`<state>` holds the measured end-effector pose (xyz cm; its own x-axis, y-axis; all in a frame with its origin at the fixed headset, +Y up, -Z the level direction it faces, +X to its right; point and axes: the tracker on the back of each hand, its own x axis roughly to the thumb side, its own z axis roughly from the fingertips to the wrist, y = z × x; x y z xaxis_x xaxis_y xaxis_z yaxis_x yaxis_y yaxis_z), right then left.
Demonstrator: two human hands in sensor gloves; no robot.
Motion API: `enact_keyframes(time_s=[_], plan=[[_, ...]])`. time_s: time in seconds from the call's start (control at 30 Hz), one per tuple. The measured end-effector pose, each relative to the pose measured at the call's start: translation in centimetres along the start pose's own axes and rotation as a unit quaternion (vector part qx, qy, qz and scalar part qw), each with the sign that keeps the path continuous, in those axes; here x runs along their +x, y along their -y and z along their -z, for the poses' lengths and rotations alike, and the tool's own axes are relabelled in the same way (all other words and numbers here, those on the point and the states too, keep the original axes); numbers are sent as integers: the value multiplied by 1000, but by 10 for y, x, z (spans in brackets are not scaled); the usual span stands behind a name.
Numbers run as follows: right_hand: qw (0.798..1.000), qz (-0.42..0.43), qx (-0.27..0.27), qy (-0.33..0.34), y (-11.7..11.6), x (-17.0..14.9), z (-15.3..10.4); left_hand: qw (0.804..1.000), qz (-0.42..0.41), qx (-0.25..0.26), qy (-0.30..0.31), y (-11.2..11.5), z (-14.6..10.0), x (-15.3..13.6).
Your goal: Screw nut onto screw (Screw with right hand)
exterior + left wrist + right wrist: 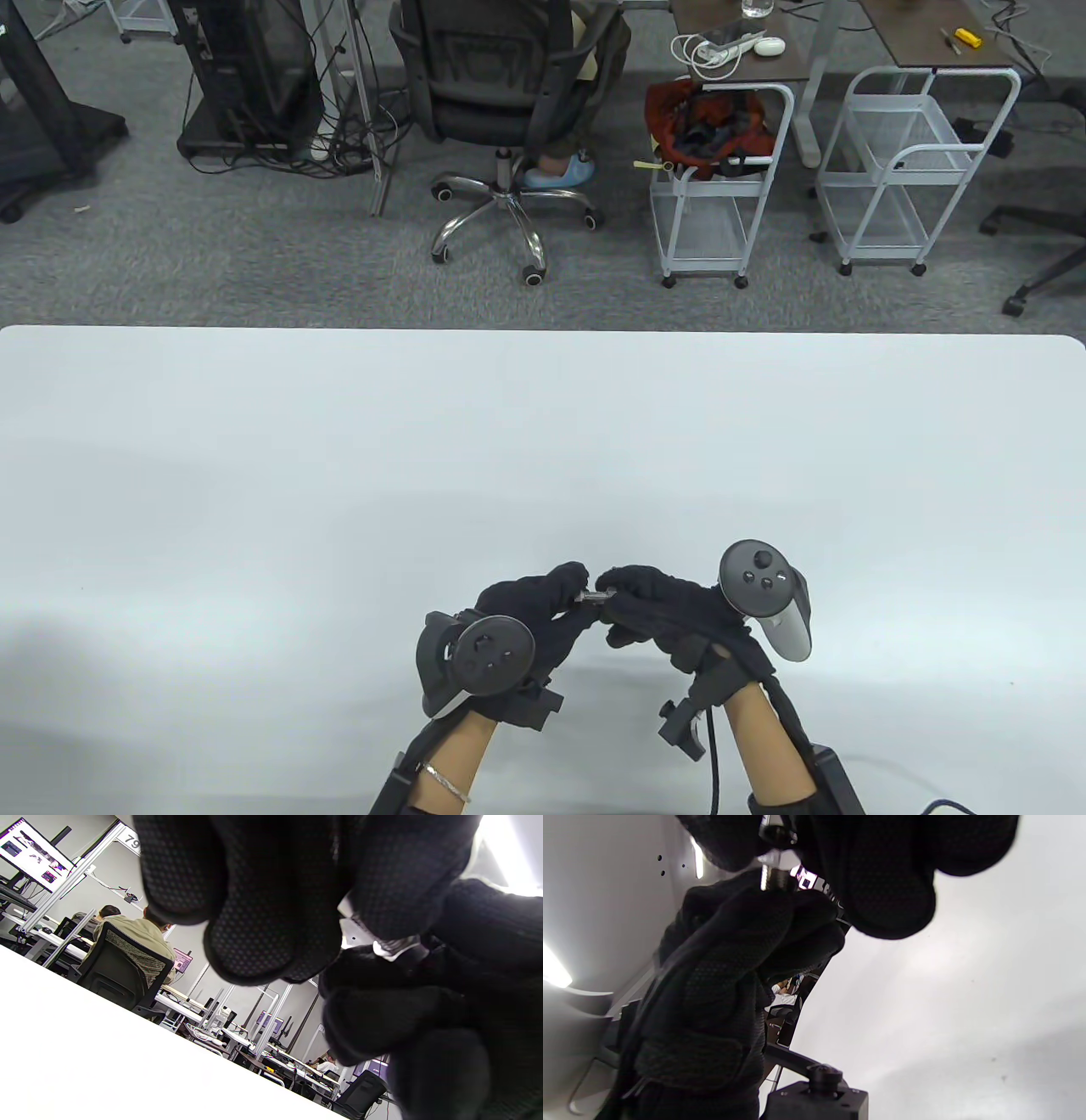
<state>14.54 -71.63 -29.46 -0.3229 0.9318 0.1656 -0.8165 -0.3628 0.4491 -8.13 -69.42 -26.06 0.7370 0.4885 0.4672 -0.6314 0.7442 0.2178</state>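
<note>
Both gloved hands meet low in the middle of the white table. My left hand pinches a small metal screw, which lies level and points right. In the right wrist view the threaded shaft sticks out of the left hand's fingers. My right hand pinches the dark nut at the screw's tip with its fingertips. In the left wrist view bits of bright metal show between the left fingers and the right hand. The thread joint itself is mostly hidden.
Both hands hover just above the table near its front edge. Beyond the far edge, on the carpet, stand an office chair and two white wire carts, well away from the hands.
</note>
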Motion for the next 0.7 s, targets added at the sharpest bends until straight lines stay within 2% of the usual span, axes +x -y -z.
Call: enact_keyframes(time_s=[0.1, 0.27, 0.37, 0.53, 0.63, 0.7], plan=[[999, -22, -32, -10, 2, -1, -1, 1000, 0, 2, -2, 1, 0, 1], [1000, -4, 16, -1, 1, 2, 0, 1000, 2, 4, -3, 0, 0, 0], [999, -31, -20, -8, 2, 1, -1, 1000, 5, 7, -5, -1, 0, 0], [1000, -15, 8, -7, 1, 4, -1, 1000, 1, 4, -4, 0, 0, -1], [999, -38, -16, -14, 3, 2, -2, 1000, 10, 5, -3, 0, 0, -1], [1000, -27, -8, -5, 2, 2, -2, 1000, 5, 3, -4, 0, 0, -1]])
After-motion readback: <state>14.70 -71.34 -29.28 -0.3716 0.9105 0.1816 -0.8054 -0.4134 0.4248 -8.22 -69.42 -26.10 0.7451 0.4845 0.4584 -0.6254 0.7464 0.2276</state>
